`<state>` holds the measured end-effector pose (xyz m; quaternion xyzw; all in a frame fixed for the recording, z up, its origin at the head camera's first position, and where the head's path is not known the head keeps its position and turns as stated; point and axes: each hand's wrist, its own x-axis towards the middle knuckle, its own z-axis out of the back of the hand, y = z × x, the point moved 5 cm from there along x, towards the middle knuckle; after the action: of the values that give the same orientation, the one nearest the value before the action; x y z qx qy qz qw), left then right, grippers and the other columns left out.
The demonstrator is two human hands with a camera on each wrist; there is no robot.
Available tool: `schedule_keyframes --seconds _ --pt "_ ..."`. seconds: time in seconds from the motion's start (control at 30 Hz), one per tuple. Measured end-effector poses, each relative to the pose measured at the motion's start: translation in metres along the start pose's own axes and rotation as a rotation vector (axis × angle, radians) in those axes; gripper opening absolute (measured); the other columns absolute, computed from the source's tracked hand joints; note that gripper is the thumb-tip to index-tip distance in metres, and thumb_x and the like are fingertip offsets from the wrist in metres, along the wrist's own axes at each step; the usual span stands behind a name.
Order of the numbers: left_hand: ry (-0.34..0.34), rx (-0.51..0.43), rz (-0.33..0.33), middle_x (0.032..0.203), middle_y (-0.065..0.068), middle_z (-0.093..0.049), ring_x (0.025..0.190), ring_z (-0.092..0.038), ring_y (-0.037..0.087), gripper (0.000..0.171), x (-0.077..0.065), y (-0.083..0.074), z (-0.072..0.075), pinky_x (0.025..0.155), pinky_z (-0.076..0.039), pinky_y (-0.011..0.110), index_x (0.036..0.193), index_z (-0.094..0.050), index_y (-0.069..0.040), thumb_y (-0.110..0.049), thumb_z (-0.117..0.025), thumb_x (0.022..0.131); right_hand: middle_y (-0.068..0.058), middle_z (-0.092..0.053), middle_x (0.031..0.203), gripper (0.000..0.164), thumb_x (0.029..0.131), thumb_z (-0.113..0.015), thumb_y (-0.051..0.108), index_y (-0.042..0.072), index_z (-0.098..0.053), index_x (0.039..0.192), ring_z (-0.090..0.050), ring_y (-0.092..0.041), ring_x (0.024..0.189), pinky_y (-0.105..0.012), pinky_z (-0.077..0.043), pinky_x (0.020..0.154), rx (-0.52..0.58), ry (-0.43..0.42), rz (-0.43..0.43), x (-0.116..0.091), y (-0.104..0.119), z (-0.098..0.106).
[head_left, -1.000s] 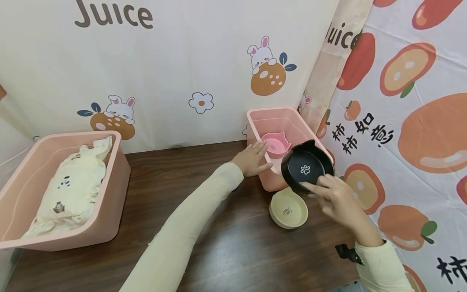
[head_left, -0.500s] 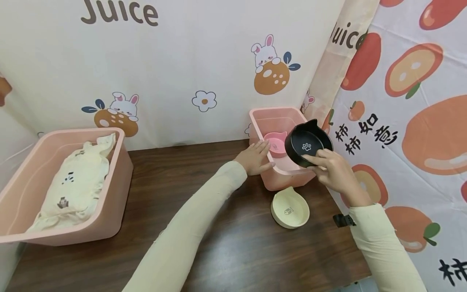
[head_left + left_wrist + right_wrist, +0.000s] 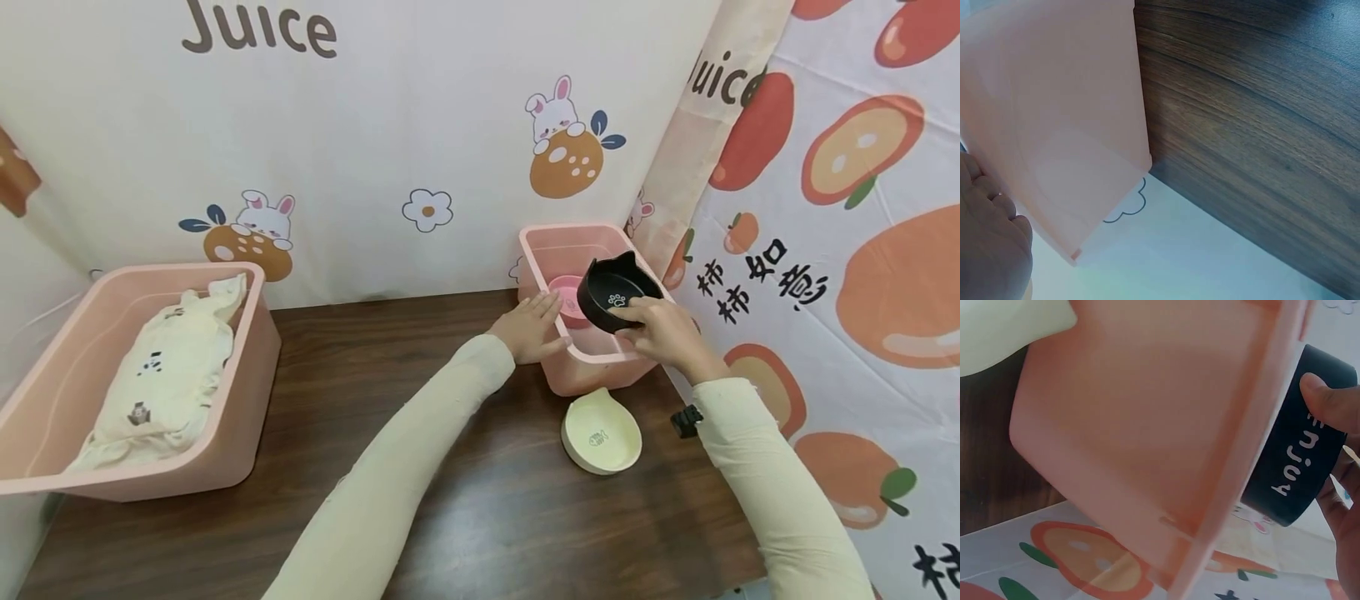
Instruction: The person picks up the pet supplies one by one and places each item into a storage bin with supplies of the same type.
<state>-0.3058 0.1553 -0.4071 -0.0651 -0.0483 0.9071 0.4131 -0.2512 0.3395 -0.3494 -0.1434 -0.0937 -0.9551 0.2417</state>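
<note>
My right hand (image 3: 660, 332) pinches the near rim of a black cat-eared pet bowl (image 3: 617, 287) with a white paw print inside. That bowl is tilted over the small pink bin (image 3: 592, 360), and in the right wrist view its outer wall (image 3: 1297, 444) shows white lettering beside the bin's rim. Inside the bin, at the left, is a pink cat-eared bowl (image 3: 567, 293), partly hidden by the black one. My left hand (image 3: 527, 327) rests with extended fingers on the bin's left rim. A pale yellow bowl (image 3: 602, 433) with a fish print stands on the table before the bin.
A larger pink bin (image 3: 258, 358) stands at the left of the dark wooden table (image 3: 375, 358), with a cream printed cloth item (image 3: 165, 367) in it. Printed curtains (image 3: 420, 108) border the table at the back and right.
My right hand has carried the black bowl up and leftward, from over the bin's front right corner to over its opening. My left hand stays at the rim. The view has shifted slightly.
</note>
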Motion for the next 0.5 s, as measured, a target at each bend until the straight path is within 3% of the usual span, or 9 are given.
schedule_keyframes --seconds 0.23,0.37,0.5 --pt "-0.010 0.015 -0.003 0.162 0.005 -0.004 0.148 -0.002 0.020 0.076 0.002 0.000 -0.003 0.119 -0.010 0.034 0.155 -0.009 -0.010 -0.057 -0.028 0.099 -0.014 -0.070 0.091 0.035 0.076 -0.076 0.002 0.001 -0.072 0.111 -0.063 -0.026 0.076 -0.040 -0.050 0.065 0.077 0.102 -0.013 0.009 -0.016 -0.029" --pt "-0.013 0.029 -0.003 0.162 0.005 -0.005 0.148 -0.003 0.020 0.076 0.003 0.000 -0.004 0.119 -0.010 0.035 0.155 -0.010 -0.010 -0.058 -0.027 0.099 -0.018 -0.070 0.102 0.036 0.077 -0.076 0.004 0.002 -0.071 0.112 -0.066 -0.033 0.091 -0.048 -0.053 0.076 0.080 0.152 -0.034 0.012 -0.023 -0.039" --pt "-0.019 0.049 -0.013 0.162 0.007 -0.007 0.148 -0.004 0.021 0.076 0.003 0.001 -0.004 0.119 -0.012 0.036 0.155 -0.010 -0.009 -0.057 -0.026 0.099 -0.018 -0.071 0.101 0.037 0.077 -0.077 0.005 0.002 -0.071 0.113 -0.066 -0.033 0.092 -0.049 -0.053 0.078 0.085 0.206 -0.061 0.017 -0.027 -0.045"
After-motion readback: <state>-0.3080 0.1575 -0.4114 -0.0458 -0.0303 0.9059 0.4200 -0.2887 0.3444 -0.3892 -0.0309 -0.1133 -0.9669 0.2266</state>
